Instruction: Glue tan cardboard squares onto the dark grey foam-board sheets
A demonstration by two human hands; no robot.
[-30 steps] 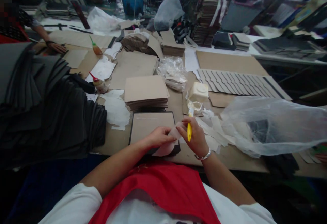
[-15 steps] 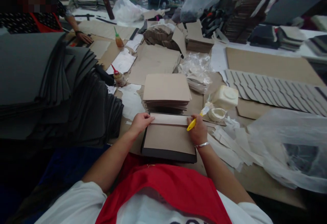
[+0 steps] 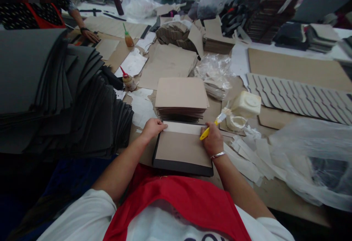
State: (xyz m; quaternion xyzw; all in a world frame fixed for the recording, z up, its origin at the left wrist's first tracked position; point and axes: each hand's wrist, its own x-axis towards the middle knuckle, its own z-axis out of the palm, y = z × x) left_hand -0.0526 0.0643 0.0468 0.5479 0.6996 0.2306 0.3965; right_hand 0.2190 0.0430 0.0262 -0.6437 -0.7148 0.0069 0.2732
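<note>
A pale strip (image 3: 183, 128) lies across the top part of a brown board (image 3: 181, 147), which rests on dark grey sheets (image 3: 183, 168) in front of me. My left hand (image 3: 151, 128) is closed, pinching the strip's left end between thumb and fingers. At the other end, my right hand (image 3: 214, 143) is closed round a yellow-handled paintbrush (image 3: 204, 134), its bristles pointing up and right; its fingertips also touch the strip's right end. Just beyond the board stands a stack of brown boards (image 3: 181, 92).
Tall piles of dark grey sheets (image 3: 24, 72) stand at left. A red-tipped bottle (image 3: 129, 82) is beyond the stack. An open whitish container (image 3: 238, 122) and cream jug (image 3: 247, 103) sit right, near paper scraps (image 3: 247, 160) and a plastic bag (image 3: 299, 153). A co-worker's hand (image 3: 90, 36) rests far left.
The strip now lies flatter against the board, with both hands still at its ends. The view has shifted slightly. The brush stays in my right hand.
</note>
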